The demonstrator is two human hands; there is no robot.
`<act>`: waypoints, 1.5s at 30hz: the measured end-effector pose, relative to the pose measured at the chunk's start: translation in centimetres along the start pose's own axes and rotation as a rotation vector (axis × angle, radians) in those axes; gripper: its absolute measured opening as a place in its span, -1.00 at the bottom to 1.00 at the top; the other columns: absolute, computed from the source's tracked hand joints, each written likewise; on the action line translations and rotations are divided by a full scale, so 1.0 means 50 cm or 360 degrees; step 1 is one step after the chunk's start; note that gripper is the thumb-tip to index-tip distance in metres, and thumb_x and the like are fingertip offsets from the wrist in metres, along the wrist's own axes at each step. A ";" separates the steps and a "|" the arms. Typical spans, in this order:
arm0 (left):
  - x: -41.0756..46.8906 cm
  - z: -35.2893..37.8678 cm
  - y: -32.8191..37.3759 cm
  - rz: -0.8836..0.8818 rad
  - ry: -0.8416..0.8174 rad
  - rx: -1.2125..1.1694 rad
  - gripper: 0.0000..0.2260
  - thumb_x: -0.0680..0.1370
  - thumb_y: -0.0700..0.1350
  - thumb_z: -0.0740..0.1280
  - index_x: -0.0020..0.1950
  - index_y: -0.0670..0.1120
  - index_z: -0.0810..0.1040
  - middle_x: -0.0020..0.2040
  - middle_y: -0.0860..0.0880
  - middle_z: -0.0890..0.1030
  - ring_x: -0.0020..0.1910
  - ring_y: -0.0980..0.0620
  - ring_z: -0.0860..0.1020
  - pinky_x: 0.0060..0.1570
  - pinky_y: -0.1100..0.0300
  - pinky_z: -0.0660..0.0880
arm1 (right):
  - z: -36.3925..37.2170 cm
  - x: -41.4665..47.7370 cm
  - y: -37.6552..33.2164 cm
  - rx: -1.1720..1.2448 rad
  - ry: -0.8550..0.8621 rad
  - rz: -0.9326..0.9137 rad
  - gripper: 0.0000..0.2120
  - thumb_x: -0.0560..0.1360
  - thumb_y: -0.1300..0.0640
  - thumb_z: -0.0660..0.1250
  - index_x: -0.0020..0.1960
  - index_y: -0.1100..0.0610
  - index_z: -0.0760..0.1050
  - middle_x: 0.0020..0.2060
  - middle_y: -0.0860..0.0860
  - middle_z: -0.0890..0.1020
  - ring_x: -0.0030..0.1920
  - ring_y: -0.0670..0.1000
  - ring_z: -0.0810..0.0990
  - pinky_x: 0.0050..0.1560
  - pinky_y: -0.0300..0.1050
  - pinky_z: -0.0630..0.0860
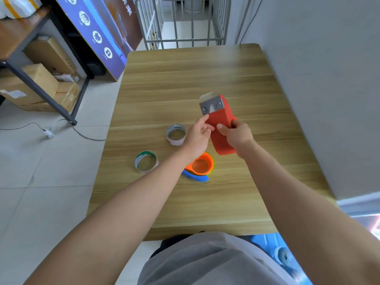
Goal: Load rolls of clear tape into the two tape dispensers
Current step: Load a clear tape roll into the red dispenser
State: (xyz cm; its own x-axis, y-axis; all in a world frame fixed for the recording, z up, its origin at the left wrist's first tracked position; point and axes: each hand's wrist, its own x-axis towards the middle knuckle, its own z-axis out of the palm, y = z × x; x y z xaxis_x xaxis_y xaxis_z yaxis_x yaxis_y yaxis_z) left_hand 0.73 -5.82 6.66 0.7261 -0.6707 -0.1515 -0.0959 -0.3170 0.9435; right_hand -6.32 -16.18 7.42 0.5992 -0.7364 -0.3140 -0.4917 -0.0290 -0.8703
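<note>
A red tape dispenser [221, 125] with a metal cutter plate at its far end is lifted above the wooden table [185, 83]. My right hand [236, 136] grips its right side. My left hand [198, 134] pinches its left edge with thumb and fingers. A second dispenser [200, 167], orange with a blue handle, lies on the table under my left wrist. A roll of clear tape [176, 134] stands left of my left hand. Another clear roll [146, 161], with a green-printed core, lies nearer and further left.
A grey wall [318, 79] runs along the table's right edge. Left of the table are a tiled floor with a cable, shelving with cardboard boxes [37, 83], and a leaning blue poster [96, 33]. A metal railing [181, 21] stands beyond the far edge.
</note>
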 end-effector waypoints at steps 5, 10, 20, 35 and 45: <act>0.010 0.027 -0.002 -0.0013 -0.0035 0.0014 -0.68 0.57 -0.30 0.13 0.31 -0.17 0.43 0.07 -0.11 0.57 0.03 0.06 0.49 -0.21 0.56 0.37 | -0.044 0.010 0.035 -0.0345 0.0123 -0.0114 -0.81 0.47 0.08 0.35 -0.06 0.18 0.43 -0.21 0.09 0.55 -0.17 0.14 0.50 -0.15 -0.07 0.43; 0.028 0.027 -0.010 -0.0041 0.0212 0.0120 -0.71 0.55 -0.35 0.11 0.18 -0.17 0.50 0.04 -0.10 0.54 0.00 0.07 0.45 -0.13 0.45 0.38 | -0.068 0.013 0.068 -0.0636 0.0181 -0.0131 -0.73 0.47 0.11 0.35 0.10 0.21 0.45 0.07 0.23 0.57 0.15 0.28 0.47 0.19 0.08 0.43; 0.038 0.025 -0.036 -0.0141 0.0468 -0.0016 -0.67 0.51 -0.43 0.09 0.17 -0.21 0.49 0.05 -0.09 0.52 0.05 0.06 0.45 0.13 0.30 0.38 | -0.073 0.028 0.121 -0.0837 0.0128 -0.0101 -0.79 0.49 0.15 0.32 0.07 0.23 0.47 0.07 0.23 0.58 0.29 0.26 0.34 0.34 0.01 0.26; 0.018 0.041 -0.107 -0.0184 0.0481 -0.0154 -0.78 0.56 -0.30 0.17 0.12 -0.17 0.54 0.03 -0.04 0.56 0.06 0.06 0.52 0.02 0.34 0.41 | -0.046 0.052 0.238 -0.1192 0.0082 -0.0002 -0.79 0.51 0.14 0.29 0.10 0.22 0.48 0.05 0.24 0.61 0.22 0.27 0.44 0.22 0.04 0.38; 0.008 0.032 -0.097 -0.0162 0.0500 -0.0205 -0.80 0.56 -0.27 0.17 0.10 -0.14 0.53 0.05 -0.05 0.58 0.08 0.07 0.52 0.13 0.26 0.43 | -0.044 0.053 0.238 -0.1374 0.0156 -0.0183 -0.52 0.46 0.00 0.33 0.23 0.28 0.32 0.11 0.23 0.58 0.26 0.24 0.41 0.50 0.05 0.01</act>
State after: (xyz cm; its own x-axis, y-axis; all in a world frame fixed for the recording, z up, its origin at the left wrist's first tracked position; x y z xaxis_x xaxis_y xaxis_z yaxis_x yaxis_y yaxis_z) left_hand 0.39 -5.59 1.55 0.9035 -0.3945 -0.1673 0.0596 -0.2711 0.9607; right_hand -11.99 -19.95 -2.95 0.6368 -0.7512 -0.1736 -0.7620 -0.5788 -0.2905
